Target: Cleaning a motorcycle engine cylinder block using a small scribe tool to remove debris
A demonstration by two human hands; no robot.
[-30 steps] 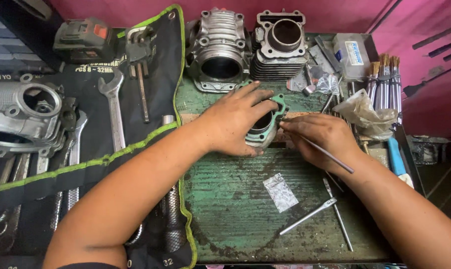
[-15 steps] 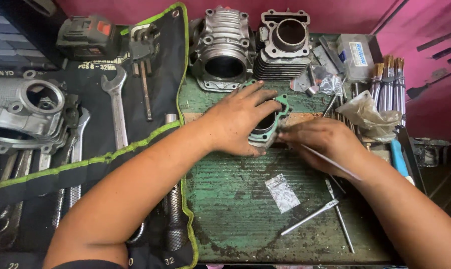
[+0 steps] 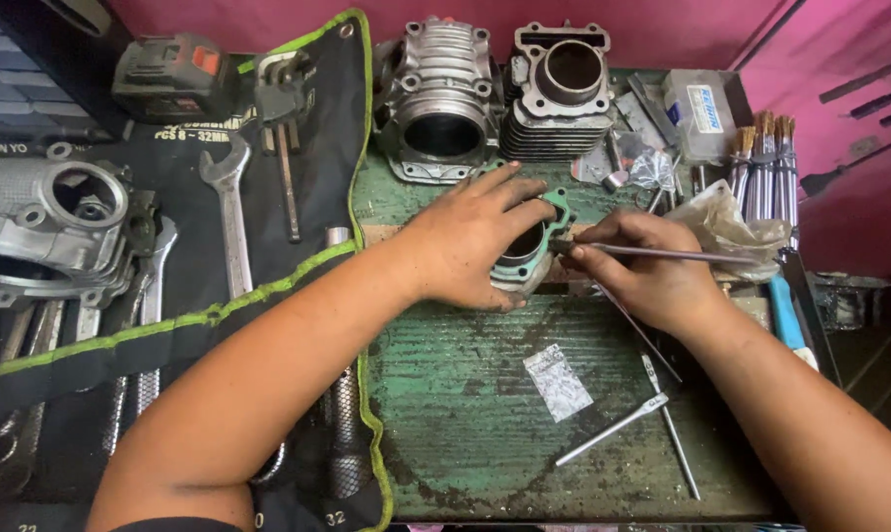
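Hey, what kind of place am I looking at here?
Most likely a small engine or motorcycle repair workbench. Two finned engine cylinders stand at the back of a worn green bench, a tool roll holds spanners, and both hands work on a green gasket.
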